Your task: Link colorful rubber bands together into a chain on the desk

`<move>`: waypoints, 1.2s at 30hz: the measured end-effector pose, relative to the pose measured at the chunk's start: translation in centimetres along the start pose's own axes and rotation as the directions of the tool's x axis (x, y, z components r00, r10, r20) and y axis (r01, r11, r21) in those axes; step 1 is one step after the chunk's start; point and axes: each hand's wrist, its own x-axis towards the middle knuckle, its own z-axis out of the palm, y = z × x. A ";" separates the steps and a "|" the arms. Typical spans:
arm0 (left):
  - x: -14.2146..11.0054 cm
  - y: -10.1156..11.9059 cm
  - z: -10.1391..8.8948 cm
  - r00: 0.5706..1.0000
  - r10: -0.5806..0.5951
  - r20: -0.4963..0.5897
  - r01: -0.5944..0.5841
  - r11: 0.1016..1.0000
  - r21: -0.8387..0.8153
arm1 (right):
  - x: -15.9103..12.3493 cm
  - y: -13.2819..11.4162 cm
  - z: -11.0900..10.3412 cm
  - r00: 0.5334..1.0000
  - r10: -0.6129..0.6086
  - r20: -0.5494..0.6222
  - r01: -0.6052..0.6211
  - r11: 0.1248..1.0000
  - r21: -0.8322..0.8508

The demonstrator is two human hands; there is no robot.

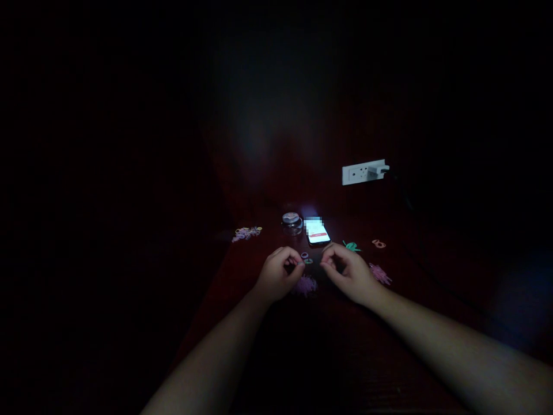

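My left hand point(280, 272) is closed in a pinch, thumb against forefinger; anything between the tips is too small to make out. Just beside those fingertips are a small purple ring point(305, 255) and a pale green ring point(308, 261), which look like elastic bands. A pile of purple bands point(306, 285) lies below, close to the left thumb. My right hand point(349, 272) also pinches, a short gap away from the left, and what it holds, if anything, is hidden. Behind its wrist is a pink pile of bands point(380, 274).
Beyond my hands stand a lidded clear jar point(292, 223) and a lit phone point(318, 231). Mixed bands point(247, 233) lie at the left, green bands point(351, 246) and orange bands point(379, 244) at the right. A wall socket point(363, 172) holds a plug. The surroundings are very dark.
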 end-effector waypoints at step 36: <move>-0.1 0.4 -0.7 0.978 0.156 0.140 -0.160 0.987 0.014 | -0.1 -0.1 0.5 0.983 0.068 0.172 -0.072 0.997 0.017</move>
